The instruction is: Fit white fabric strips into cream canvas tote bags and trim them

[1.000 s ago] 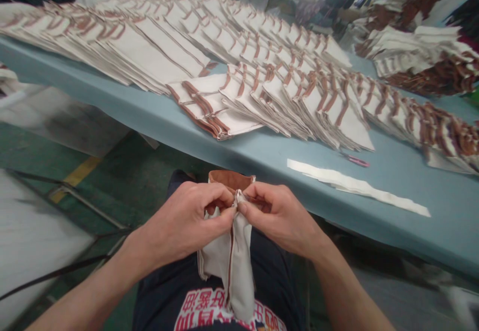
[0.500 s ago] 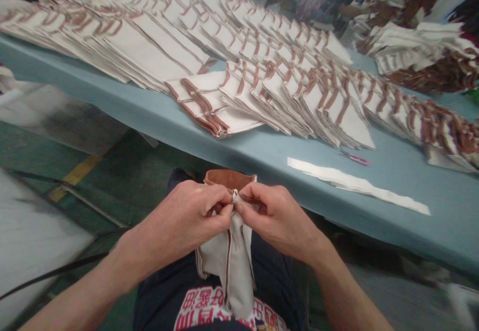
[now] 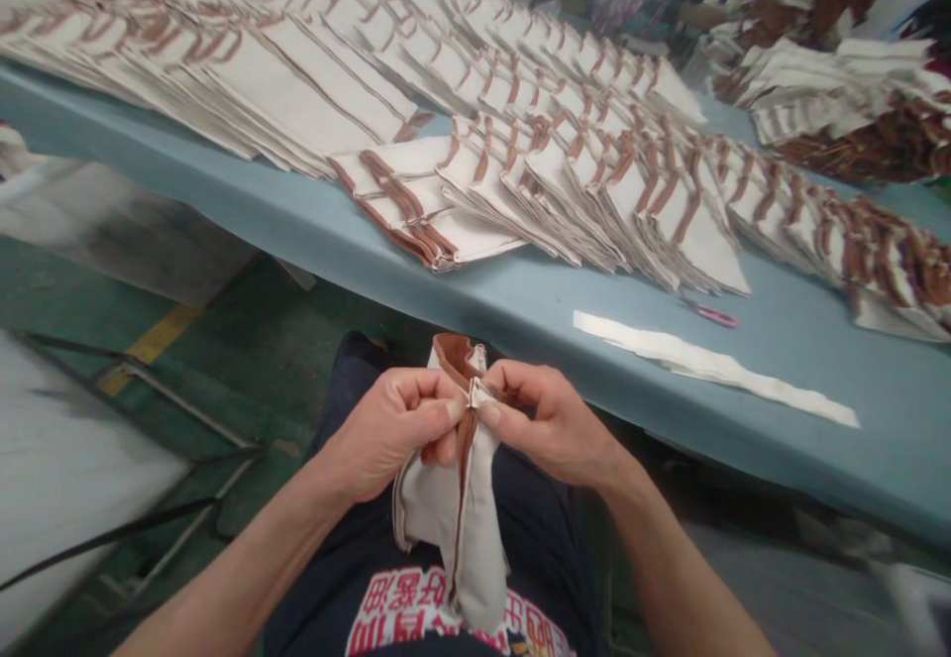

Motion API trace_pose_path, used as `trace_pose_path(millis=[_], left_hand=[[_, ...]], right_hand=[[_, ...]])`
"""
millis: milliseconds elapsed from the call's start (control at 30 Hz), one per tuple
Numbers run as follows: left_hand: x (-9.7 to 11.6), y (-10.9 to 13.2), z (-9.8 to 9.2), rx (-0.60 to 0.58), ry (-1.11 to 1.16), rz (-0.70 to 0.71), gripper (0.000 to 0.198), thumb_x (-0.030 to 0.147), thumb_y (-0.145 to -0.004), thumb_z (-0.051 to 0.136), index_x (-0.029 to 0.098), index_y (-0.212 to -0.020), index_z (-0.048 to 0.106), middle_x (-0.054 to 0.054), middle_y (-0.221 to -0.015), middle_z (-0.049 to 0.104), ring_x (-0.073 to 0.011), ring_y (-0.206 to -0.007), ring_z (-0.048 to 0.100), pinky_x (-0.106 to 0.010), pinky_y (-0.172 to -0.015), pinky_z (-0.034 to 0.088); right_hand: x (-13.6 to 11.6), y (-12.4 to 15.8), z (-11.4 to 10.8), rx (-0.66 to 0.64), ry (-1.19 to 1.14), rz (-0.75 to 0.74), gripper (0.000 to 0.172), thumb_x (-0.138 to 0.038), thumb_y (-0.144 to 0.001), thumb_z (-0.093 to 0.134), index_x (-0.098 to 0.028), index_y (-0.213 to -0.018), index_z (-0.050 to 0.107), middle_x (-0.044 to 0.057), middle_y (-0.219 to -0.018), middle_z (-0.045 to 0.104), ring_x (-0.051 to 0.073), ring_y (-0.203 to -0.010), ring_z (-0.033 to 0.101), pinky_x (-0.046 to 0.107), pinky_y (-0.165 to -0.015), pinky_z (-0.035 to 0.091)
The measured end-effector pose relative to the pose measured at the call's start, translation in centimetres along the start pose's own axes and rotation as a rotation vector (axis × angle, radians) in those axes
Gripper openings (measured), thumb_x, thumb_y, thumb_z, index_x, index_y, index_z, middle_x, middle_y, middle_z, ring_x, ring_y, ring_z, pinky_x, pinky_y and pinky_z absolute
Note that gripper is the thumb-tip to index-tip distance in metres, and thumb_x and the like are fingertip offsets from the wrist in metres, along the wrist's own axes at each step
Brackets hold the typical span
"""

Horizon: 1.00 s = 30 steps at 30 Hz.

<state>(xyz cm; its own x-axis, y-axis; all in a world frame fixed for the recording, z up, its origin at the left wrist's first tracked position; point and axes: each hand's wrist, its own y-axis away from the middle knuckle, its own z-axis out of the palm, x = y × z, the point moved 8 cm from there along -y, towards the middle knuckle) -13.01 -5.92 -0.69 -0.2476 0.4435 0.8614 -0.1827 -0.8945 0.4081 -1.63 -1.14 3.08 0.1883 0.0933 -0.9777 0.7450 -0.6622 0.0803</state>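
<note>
Left hand (image 3: 401, 427) and right hand (image 3: 548, 423) are pinching a cream fabric piece (image 3: 476, 538).
Both, nearly closed, are gripping its upper seam (image 3: 465, 459); the piece is hanging over a dark-clothed lap (image 3: 539, 513) beside the blue desk (image 3: 512, 292), where similar pieces (image 3: 624, 176) are lying in rows.

Looking forward and down from the person's head, facing across the desk (image 3: 520, 295), viewing the left hand (image 3: 393, 427) and right hand (image 3: 551, 419) from close above, at lower centre.

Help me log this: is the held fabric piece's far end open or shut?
Open: the fabric piece gapes there, brown lining showing.
</note>
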Motion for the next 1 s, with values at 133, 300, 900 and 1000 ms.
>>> trace_pose_path(millis=[133, 300, 900, 1000], left_hand=[[1.5, 1.0, 0.3, 0.038, -0.193, 0.058, 0.022, 0.035, -0.076, 0.067, 0.015, -0.069, 0.062, 0.001, -0.052, 0.061, -0.0091, -0.046, 0.049, -0.018, -0.047, 0.036], [5.1, 3.0, 1.0, 0.185, -0.623, 0.316, 0.022, 0.024, -0.082, 0.055, 0.014, -0.066, 0.065, 0.004, -0.053, 0.054, -0.0084, -0.048, 0.045, -0.019, -0.046, 0.032], [7.5, 3.7, 2.1, 0.031, -1.02, 0.566, 0.021, 0.012, -0.088, 0.055, 0.018, -0.07, 0.064, 0.006, -0.058, 0.056, -0.0078, -0.051, 0.048, -0.022, -0.052, 0.032], [8.0, 3.6, 2.3, -0.036, -1.09, 0.593, 0.022, 0.011, -0.087, 0.055, 0.018, -0.067, 0.061, 0.006, -0.056, 0.052, -0.0079, -0.05, 0.044, -0.024, -0.052, 0.029]], right_hand=[[-1.4, 0.5, -0.5, 0.04, 0.173, -0.023, 0.021, -0.033, -0.09, 0.064, -0.018, -0.077, 0.058, -0.004, -0.066, 0.052, 0.011, -0.058, 0.043, 0.024, -0.055, 0.033], [-4.1, 1.0, -1.0, 0.143, 0.459, -0.121, 0.014, -0.024, -0.089, 0.065, -0.016, -0.077, 0.064, -0.001, -0.067, 0.062, 0.011, -0.059, 0.051, 0.024, -0.057, 0.036], [-4.6, 1.5, -0.3, 0.076, 0.479, -0.153, 0.016, -0.019, -0.095, 0.058, -0.016, -0.08, 0.064, 0.0, -0.071, 0.067, 0.01, -0.059, 0.055, 0.024, -0.058, 0.037], [-4.7, 1.2, -0.2, 0.077, 0.509, -0.138, 0.016, -0.02, -0.093, 0.057, -0.017, -0.079, 0.063, 0.0, -0.069, 0.066, 0.011, -0.058, 0.054, 0.024, -0.057, 0.036]])
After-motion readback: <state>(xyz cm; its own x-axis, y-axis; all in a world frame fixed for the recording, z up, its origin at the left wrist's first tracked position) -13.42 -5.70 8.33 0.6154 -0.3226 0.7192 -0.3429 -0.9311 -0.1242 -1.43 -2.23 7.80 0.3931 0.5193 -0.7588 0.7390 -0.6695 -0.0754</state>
